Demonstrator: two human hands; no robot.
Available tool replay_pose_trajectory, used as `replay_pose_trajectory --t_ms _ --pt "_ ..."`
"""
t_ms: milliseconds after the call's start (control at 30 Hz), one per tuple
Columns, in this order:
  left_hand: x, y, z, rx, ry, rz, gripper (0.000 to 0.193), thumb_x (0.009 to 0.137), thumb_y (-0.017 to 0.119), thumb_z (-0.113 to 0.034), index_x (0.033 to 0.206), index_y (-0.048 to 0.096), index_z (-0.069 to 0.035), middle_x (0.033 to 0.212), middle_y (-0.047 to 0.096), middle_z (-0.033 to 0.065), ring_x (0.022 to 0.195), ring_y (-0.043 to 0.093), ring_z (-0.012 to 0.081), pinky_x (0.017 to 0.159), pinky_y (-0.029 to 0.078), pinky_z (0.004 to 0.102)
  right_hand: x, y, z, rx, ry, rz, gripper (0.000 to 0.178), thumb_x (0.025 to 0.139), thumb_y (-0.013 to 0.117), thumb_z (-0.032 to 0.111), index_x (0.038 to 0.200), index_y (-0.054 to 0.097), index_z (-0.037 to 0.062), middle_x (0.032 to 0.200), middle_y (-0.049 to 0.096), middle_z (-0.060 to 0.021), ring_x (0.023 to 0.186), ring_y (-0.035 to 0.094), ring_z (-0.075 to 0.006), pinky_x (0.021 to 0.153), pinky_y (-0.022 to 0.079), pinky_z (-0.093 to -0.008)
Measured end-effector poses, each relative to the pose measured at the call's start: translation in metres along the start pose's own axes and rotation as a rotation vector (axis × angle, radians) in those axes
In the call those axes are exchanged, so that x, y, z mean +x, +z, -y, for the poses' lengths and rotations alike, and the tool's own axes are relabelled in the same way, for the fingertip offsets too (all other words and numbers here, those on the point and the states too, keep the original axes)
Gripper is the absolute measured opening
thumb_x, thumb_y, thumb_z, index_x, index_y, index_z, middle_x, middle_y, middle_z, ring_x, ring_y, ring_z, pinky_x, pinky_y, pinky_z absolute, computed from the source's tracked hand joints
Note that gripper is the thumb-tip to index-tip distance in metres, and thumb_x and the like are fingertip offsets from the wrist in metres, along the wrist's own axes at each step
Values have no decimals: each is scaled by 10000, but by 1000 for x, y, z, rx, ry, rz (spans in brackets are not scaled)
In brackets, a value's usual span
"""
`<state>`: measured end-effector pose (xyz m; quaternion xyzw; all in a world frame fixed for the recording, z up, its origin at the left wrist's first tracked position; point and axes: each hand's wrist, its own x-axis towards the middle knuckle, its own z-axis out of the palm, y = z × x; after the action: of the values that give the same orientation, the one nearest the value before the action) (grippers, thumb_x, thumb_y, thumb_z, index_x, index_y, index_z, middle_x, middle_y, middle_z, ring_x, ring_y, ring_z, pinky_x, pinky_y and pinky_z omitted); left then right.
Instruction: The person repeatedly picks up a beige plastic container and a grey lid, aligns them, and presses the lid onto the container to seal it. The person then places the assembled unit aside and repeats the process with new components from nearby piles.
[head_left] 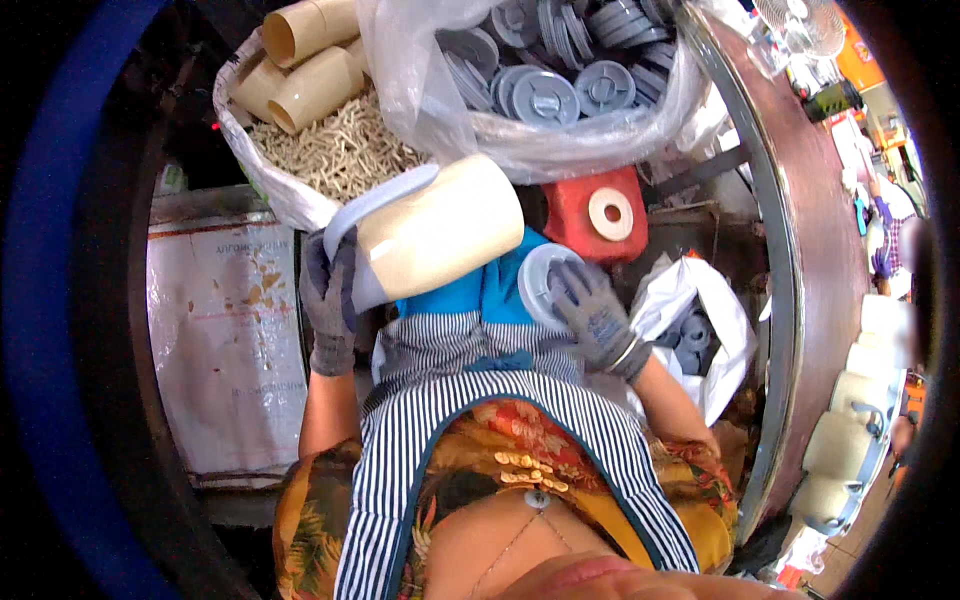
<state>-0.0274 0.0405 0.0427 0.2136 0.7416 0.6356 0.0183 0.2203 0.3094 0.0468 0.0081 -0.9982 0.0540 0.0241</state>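
My left hand [330, 295], in a grey work glove, is closed on the left end of a cream plastic cylinder [445, 225]. That end has a wide grey rim [385, 193], and the cylinder lies tilted above my lap. The gloved right hand [602, 320] grips a round, light grey plastic lid [538, 285] over my right thigh, apart from the cylinder. Its fingers lie across the lid's right side; the fingertips are partly hidden.
Ahead, a sack [245, 125] holds tan tubes and pellets beside a clear bag [600, 150] of grey lids. A red block [570, 200] bears a cream ring. Right are a white bag [735, 335] of grey parts and a curved table edge [790, 300]; left, a wrapped panel [225, 350].
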Motion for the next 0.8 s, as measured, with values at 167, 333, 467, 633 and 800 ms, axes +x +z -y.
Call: replay_pose_trajectory --t_ms 167,333,467,633,800 --pt "-23 3 3 0 29 50 279 958 582 -183 1170 573 -1 1058 588 63 983 544 152 866 451 297 -26 48 17 427 348 -278 586 797 668 470 1273 575 143 1426 450 -162 1267 442 -397 1034 357 -536" --pt "-33 -17 -1 749 653 57 292 991 542 -255 1171 584 -29 1084 617 93 994 588 179 853 482 332 -9 41 16 39 431 -154 610 804 643 505 1342 555 231 1339 530 -145 1115 536 -366 890 432 -505" --pt "-48 -29 18 -102 29 151 344 1003 486 -277 1221 575 -26 1150 625 145 1042 604 259 913 480 388 -1 43 -3 799 517 -409 487 883 632 280 1335 568 112 1327 568 -142 1159 570 -288 963 454 -396" --pt "-44 -29 -9 -686 -413 272 434 1044 376 -322 1134 617 27 1106 665 142 980 640 217 885 496 356 34 -30 41 933 217 -723 440 826 639 69 1264 615 30 1261 596 -175 1150 595 -278 969 462 -346" --pt "-29 -28 -19 -771 -542 387 408 1035 395 -304 1129 618 24 1097 669 148 979 650 228 898 500 359 19 -58 64 625 83 -699 557 672 703 194 1209 663 48 1178 609 -180 1073 592 -343 933 473 -415"
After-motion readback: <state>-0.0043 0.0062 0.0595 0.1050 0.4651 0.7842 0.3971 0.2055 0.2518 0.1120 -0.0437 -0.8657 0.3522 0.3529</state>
